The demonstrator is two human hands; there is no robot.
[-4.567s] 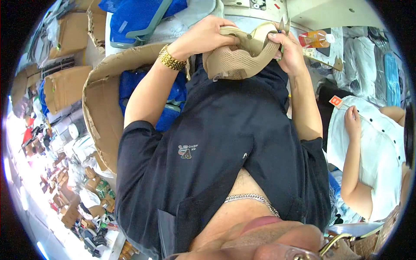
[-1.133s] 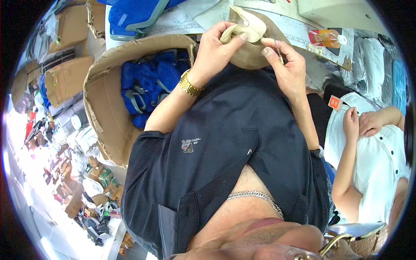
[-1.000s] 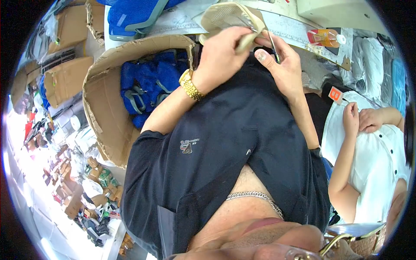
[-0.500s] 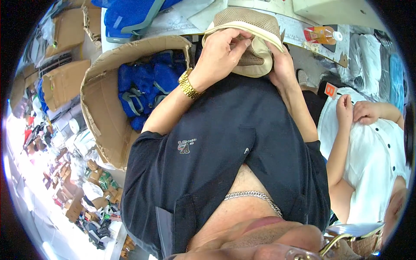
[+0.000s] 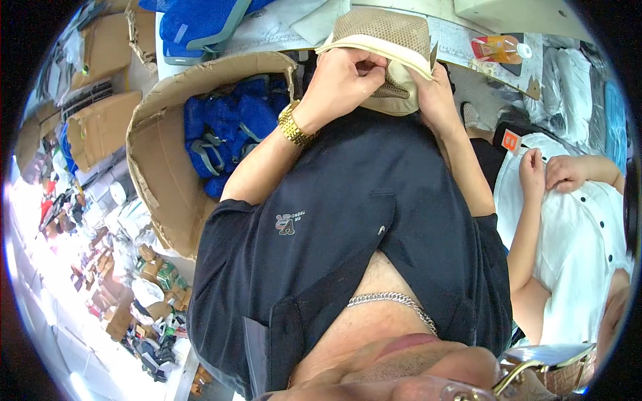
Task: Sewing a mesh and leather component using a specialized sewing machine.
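Observation:
A tan mesh hat-like piece (image 5: 381,28) with cream edging is held up in front of my chest, at the table's near edge. My left hand (image 5: 344,81) has its fingers curled and pinched together at the cream edge, by the opening. On the other side, my right hand (image 5: 436,97) grips the piece, its thumb on the cream edge. A dark pointed tip (image 5: 433,53) stands up just above the right hand; what it belongs to is hidden. Mesh also shows inside the fold between the hands.
Left of me stands an open cardboard box (image 5: 157,160) holding blue pieces (image 5: 224,127) with grey trim. More blue pieces (image 5: 200,27) lie on the white table (image 5: 461,33). An orange drink bottle (image 5: 498,49) lies at its right. A person in white (image 5: 568,234) sits close on the right.
My left fingers have curled in and drawn closer together at the edge. The piece has shifted slightly, and its fold looks narrower. My right hand keeps its grip.

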